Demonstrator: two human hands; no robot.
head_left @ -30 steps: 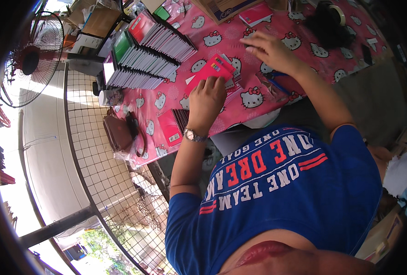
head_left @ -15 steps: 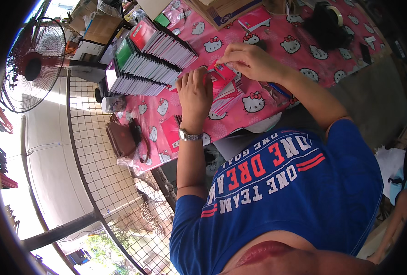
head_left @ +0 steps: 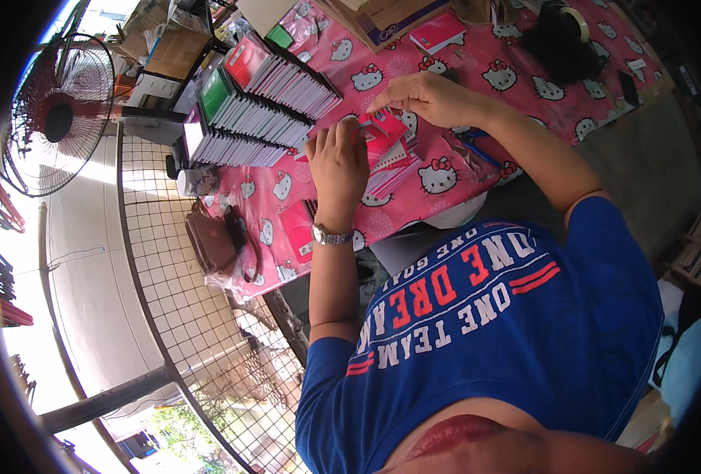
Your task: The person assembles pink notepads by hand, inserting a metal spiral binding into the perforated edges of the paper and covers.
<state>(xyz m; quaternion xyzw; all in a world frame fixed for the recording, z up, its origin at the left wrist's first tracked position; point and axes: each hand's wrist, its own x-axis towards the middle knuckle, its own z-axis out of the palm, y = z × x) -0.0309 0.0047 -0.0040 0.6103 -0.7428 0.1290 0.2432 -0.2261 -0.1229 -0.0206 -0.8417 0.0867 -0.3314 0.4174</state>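
A small pink-red notebook (head_left: 380,133) lies at the near side of the table, on top of loose pink and white sheets with punched edges (head_left: 394,170). My left hand (head_left: 339,170), with a wristwatch (head_left: 330,235) on its wrist, curls its fingers over the notebook's left edge. My right hand (head_left: 429,96) is above the far edge of the notebook, thumb and fingertips pinched together. What sits in that pinch is too small to make out. Left of my left wrist lies a pink spiral notebook (head_left: 297,229).
Stacked spiral notebooks (head_left: 255,110) stand at the back left on the pink patterned tablecloth (head_left: 437,178). A cardboard box (head_left: 386,24), a pink booklet (head_left: 437,33) and a tape dispenser (head_left: 560,43) are farther back. Blue-handled pliers (head_left: 477,148) lie under my right forearm. A brown bag (head_left: 212,237) sits left; a fan (head_left: 58,117) stands beyond.
My right hand has shifted slightly left and its fingers have flattened a little. The blue handles under its forearm show more. My left hand stays on the notebook. At far right, a person's arm has left view.
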